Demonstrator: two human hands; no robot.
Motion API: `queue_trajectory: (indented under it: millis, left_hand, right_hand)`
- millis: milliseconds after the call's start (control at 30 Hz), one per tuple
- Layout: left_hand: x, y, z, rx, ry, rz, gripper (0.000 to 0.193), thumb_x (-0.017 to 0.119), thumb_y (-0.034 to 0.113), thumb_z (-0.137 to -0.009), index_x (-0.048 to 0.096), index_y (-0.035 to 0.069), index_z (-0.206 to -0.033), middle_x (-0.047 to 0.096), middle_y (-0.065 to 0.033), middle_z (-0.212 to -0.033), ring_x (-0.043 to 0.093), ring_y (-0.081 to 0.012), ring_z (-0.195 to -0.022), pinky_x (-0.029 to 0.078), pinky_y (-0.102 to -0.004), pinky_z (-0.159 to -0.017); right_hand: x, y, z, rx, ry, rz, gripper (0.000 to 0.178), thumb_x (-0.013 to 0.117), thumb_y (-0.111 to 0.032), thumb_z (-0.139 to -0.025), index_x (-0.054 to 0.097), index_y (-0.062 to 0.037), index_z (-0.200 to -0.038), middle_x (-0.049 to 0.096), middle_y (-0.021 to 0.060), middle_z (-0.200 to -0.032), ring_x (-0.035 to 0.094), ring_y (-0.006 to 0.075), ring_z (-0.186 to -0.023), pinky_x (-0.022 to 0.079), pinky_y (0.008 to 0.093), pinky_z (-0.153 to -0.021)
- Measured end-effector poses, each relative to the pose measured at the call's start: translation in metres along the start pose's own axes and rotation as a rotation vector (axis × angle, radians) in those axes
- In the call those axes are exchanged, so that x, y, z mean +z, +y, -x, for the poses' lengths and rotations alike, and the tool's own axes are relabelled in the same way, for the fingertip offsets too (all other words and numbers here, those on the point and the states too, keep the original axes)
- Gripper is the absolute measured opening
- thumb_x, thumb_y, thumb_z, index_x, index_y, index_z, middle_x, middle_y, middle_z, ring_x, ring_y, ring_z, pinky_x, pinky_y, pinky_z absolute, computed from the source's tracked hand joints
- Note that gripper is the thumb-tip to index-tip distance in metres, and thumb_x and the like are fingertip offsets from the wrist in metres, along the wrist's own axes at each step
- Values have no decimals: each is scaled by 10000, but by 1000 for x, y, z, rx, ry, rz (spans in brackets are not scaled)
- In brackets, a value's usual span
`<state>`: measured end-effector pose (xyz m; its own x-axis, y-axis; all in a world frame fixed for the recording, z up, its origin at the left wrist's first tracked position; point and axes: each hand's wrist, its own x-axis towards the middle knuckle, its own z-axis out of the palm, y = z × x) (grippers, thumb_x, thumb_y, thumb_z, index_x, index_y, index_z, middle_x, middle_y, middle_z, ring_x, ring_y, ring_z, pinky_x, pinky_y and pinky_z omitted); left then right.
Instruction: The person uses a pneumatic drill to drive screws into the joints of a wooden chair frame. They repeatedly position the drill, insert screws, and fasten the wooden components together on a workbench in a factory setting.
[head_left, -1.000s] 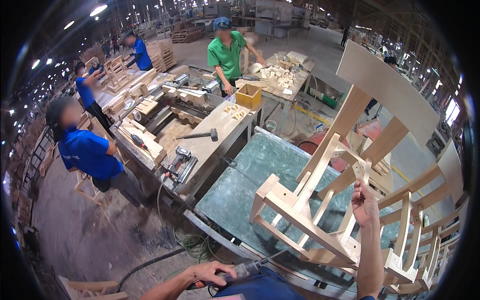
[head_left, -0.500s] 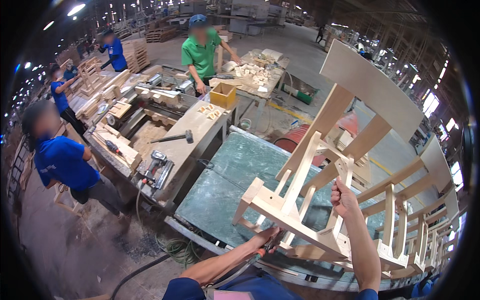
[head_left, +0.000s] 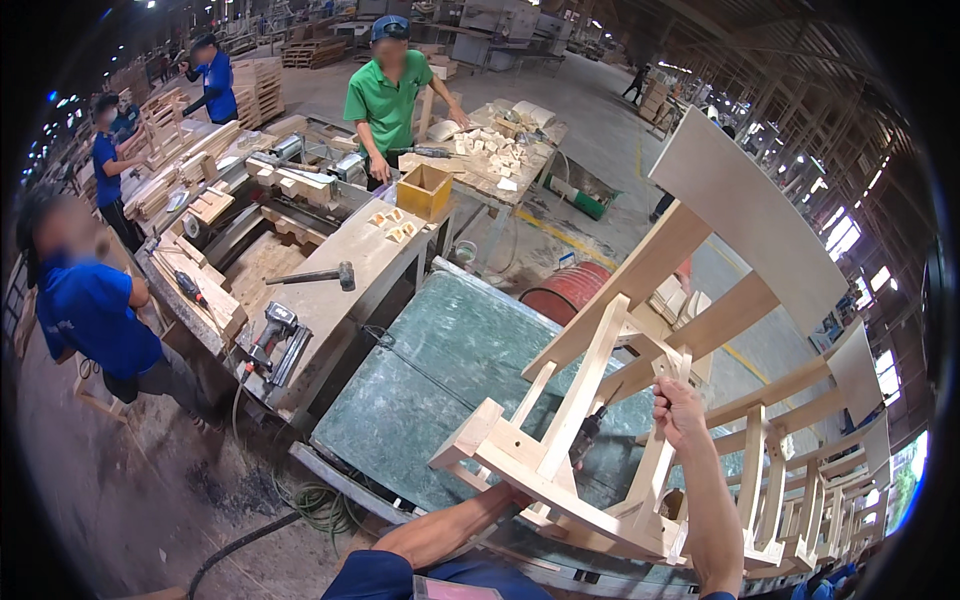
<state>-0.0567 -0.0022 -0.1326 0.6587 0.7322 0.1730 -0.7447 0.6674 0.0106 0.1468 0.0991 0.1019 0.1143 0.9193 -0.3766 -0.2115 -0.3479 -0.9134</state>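
Observation:
A pale wooden chair frame (head_left: 545, 480) lies tilted over the green-topped table, its wide curved back panel (head_left: 750, 215) rising to the upper right. My right hand (head_left: 680, 410) is closed around one of its wooden bars near a corner joint. From the lower left my left hand (head_left: 514, 496) reaches in behind the front rail, which hides most of its fingers. Between the bars shows a dark power screwdriver (head_left: 586, 436), its long thin bit pointing up toward the corner joint; the left hand appears to hold it from below.
Several similar chair frames (head_left: 775, 480) stand in a row at right. Left of the green tabletop (head_left: 400, 350) is a workbench with a nail gun (head_left: 280, 345), a mallet (head_left: 345, 276) and a yellow box (head_left: 424, 192). Co-workers stand beyond; a red drum (head_left: 565, 293) sits behind.
My left hand has pushed the screwdriver from below the front rail into the frame, between the bars. My right hand keeps its grip. The whole view has shifted slightly.

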Motion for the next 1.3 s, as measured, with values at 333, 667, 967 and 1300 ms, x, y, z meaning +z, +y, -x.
queue_trajectory:
  millis: [333, 667, 967, 1300]
  left_hand:
    - [29, 15, -35, -142, -45, 42, 412, 503, 422, -989, 525, 117, -1264, 578, -173, -946, 594, -263, -690, 508, -334, -474]
    - [60, 9, -53, -247, -43, 80, 427, 512, 439, -980, 525, 90, -1226, 575, -172, -919, 586, -285, -714, 514, -359, -499]
    - [76, 1, -45, -271, -84, 115, 446, 519, 455, -972, 525, 66, -1191, 572, -170, -895, 578, -305, -735, 520, -381, -522]
    - [94, 2, -33, -454, -101, 176, 579, 510, 570, -931, 443, 73, -1220, 537, -190, -840, 548, -348, -719, 490, -452, -562]
  right_hand:
    - [19, 7, -64, -101, 68, 440, 317, 589, -372, -964, 668, -66, -974, 552, 19, -699, 500, 138, -563, 426, 342, -496]
    - [0, 11, -39, -278, 402, 423, 332, 598, -300, -942, 650, 28, -946, 669, 200, -972, 640, 320, -923, 486, 432, -826]
    - [-23, 12, -40, -453, 440, 592, 347, 587, -295, -937, 664, 41, -976, 676, 203, -911, 653, 319, -840, 500, 436, -757]
    - [-30, 19, -48, -239, 308, 548, 370, 566, -328, -969, 663, 22, -1040, 550, 66, -657, 543, 154, -531, 433, 336, -472]
